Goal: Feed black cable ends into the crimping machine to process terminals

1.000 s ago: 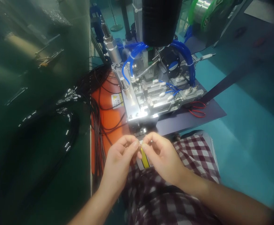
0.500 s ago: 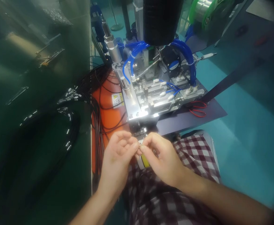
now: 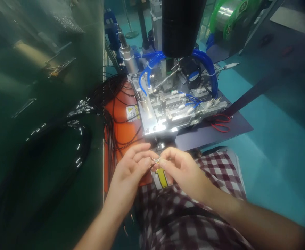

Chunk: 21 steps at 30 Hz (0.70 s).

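My left hand (image 3: 134,166) pinches a thin black cable (image 3: 150,168) near its end, between thumb and fingers. From that end fan out several fine stripped wires (image 3: 156,160), pale and coloured. My right hand (image 3: 180,166) has thumb and forefinger closed on the tips of these wires. Both hands hover close together in front of the metal machine (image 3: 168,107), above the orange base (image 3: 123,128). A label with a yellow arrow (image 3: 162,177) shows below the fingers.
Bundles of black cables (image 3: 110,135) hang over the orange base and lie on the dark green table (image 3: 50,194) at left. Blue air hoses (image 3: 206,59) arch over the machine. A green solder wire spool (image 3: 227,15) stands at upper right, and a red wire loop (image 3: 221,123) beside the machine.
My hands have drawn slightly apart, and the fanned wires and cable end now show between them. My left fingers have straightened a little. The view has shifted slightly.
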{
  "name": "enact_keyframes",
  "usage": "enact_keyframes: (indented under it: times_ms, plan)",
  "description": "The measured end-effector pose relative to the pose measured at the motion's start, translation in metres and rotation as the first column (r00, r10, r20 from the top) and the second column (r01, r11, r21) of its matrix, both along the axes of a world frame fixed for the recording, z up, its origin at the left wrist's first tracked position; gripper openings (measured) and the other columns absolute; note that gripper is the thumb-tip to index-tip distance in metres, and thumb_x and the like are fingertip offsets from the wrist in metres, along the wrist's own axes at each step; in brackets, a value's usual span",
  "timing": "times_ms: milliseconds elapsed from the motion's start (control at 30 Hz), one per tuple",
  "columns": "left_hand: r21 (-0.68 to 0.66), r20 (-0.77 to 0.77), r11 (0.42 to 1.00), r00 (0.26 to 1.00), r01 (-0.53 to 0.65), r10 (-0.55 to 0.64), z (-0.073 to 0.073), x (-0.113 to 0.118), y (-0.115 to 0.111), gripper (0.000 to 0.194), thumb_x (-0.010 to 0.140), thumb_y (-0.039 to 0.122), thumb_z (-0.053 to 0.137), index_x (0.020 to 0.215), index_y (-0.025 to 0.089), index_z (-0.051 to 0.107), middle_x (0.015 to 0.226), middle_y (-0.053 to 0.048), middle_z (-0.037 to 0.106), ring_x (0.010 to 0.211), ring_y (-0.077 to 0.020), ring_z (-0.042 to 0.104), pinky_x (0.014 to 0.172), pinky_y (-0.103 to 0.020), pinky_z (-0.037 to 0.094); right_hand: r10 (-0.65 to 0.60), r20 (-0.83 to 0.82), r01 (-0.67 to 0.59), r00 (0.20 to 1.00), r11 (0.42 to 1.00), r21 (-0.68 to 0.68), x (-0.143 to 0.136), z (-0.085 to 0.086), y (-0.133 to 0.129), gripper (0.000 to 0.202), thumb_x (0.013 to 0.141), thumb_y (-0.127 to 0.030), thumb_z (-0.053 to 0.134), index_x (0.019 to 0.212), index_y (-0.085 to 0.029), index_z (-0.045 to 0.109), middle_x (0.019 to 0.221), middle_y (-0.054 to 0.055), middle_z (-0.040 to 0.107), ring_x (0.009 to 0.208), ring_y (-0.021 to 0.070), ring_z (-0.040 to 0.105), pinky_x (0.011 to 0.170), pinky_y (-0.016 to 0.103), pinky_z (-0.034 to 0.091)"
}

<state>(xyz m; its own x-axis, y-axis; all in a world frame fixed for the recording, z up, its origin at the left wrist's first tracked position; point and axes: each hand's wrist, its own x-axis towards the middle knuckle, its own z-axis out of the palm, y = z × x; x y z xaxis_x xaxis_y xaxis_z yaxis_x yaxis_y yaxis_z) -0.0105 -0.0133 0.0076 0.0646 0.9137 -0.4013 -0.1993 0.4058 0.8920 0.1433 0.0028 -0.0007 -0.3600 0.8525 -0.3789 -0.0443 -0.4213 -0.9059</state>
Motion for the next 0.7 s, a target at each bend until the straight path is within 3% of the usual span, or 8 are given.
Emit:
enact_keyframes:
  times_ms: [100, 200, 367, 467, 600, 633, 700]
  plan:
    - [-0.036, -0.137, 0.996, 0.987, 0.077, -0.081, 0.0, -0.005, -0.001, 0.033, 0.081, 0.036, 0.069, 0.11, 0.023, 0.06, 0.095, -0.003, 0.065, 0.084, -0.0136, 0.062, 0.074, -0.023, 0.051, 0.008, 0.054, -0.012, 0.998, 0.998, 0.069, 0.001, 0.0, -0.003, 0.015, 0.089, -0.024, 0.054, 0.075, -0.018, 0.053, 0.046, -0.009, 0.046, 0.041, 0.0058, 0.041, 0.04, 0.016, 0.032]
    - [-0.089, -0.236, 0.985, 0.958, 0.144, -0.162, -0.001, -0.008, -0.002, 0.026, 0.077, 0.038, 0.073, 0.095, 0.021, 0.066, 0.082, -0.001, 0.064, 0.078, -0.0136, 0.06, 0.07, -0.023, 0.051, 0.004, 0.087, -0.017, 0.996, 0.988, 0.154, 0.002, -0.003, -0.006, 0.014, 0.091, -0.025, 0.052, 0.078, -0.019, 0.052, 0.049, -0.009, 0.046, 0.042, 0.0064, 0.042, 0.041, 0.016, 0.033]
    - [-0.043, -0.188, 0.999, 0.982, 0.019, -0.027, -0.008, -0.001, -0.006, 0.019, 0.075, 0.035, 0.074, 0.081, 0.019, 0.066, 0.068, 0.002, 0.061, 0.059, -0.0106, 0.057, 0.057, -0.023, 0.05, -0.016, 0.146, -0.021, 0.989, 0.97, 0.244, 0.003, -0.008, -0.007, 0.013, 0.09, -0.023, 0.052, 0.078, -0.019, 0.052, 0.054, -0.007, 0.05, 0.047, 0.0076, 0.045, 0.044, 0.018, 0.036]
    - [0.131, -0.228, 0.991, 0.972, -0.028, 0.057, -0.014, 0.005, -0.01, 0.011, 0.079, 0.029, 0.072, 0.079, 0.019, 0.066, 0.07, 0.002, 0.06, 0.052, -0.0072, 0.049, 0.05, -0.02, 0.042, 0.003, 0.069, -0.012, 0.998, 0.991, 0.136, 0.0, -0.007, -0.005, 0.014, 0.09, -0.024, 0.052, 0.077, -0.019, 0.051, 0.052, -0.007, 0.051, 0.046, 0.0083, 0.047, 0.045, 0.018, 0.037]
    - [0.462, -0.421, 0.887, 0.881, 0.001, 0.218, -0.016, 0.01, -0.013, 0.004, 0.081, 0.019, 0.067, 0.077, 0.02, 0.067, 0.077, 0.0, 0.063, 0.071, -0.0131, 0.058, 0.063, -0.023, 0.047, 0.034, -0.088, -0.042, 0.995, 0.995, -0.087, -0.002, -0.003, 0.001, 0.02, 0.089, -0.022, 0.05, 0.071, -0.017, 0.05, 0.045, -0.007, 0.047, 0.043, 0.0066, 0.043, 0.046, 0.017, 0.036]
    - [0.479, -0.447, 0.878, 0.865, 0.016, 0.228, -0.015, 0.011, -0.012, 0.004, 0.081, 0.019, 0.067, 0.077, 0.021, 0.067, 0.078, -0.001, 0.064, 0.075, -0.0144, 0.06, 0.067, -0.024, 0.047, 0.034, -0.094, -0.043, 0.995, 0.994, -0.102, -0.002, -0.002, 0.002, 0.02, 0.089, -0.023, 0.051, 0.07, -0.017, 0.051, 0.045, -0.007, 0.047, 0.043, 0.0063, 0.042, 0.045, 0.017, 0.035]
    - [0.391, -0.464, 0.92, 0.869, 0.028, 0.17, -0.012, 0.011, -0.007, 0.003, 0.081, 0.022, 0.067, 0.078, 0.021, 0.068, 0.078, -0.001, 0.066, 0.073, -0.0147, 0.061, 0.066, -0.024, 0.049, 0.01, -0.052, -0.014, 0.999, 0.997, -0.076, -0.001, -0.002, 0.005, 0.019, 0.088, -0.024, 0.052, 0.071, -0.017, 0.051, 0.044, -0.007, 0.047, 0.042, 0.0066, 0.041, 0.042, 0.017, 0.033]
